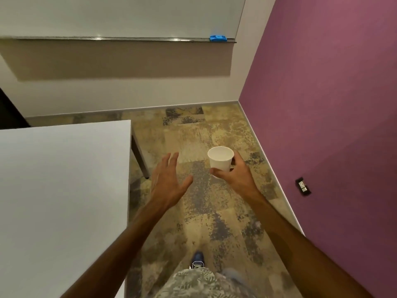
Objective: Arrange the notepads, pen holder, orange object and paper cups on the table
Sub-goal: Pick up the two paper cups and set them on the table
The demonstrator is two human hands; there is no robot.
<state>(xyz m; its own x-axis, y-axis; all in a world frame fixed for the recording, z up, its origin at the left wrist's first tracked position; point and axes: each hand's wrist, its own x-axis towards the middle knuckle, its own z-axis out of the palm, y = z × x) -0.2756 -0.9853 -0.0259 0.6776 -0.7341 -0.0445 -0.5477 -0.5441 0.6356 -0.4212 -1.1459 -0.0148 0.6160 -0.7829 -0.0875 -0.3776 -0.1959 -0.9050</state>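
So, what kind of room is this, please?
Probably an office meeting room or classroom: a whiteboard with a blue eraser on its ledge, a plain white table, and patterned carpet.

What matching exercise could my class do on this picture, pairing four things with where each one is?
Things:
1. paper cup
2. blue eraser
3. wall socket
4. left hand

Places:
A. on the whiteboard ledge
B. low on the purple wall
C. held in the right hand
D. open and empty, above the floor beside the table

Pairs: 1-C, 2-A, 3-B, 4-D
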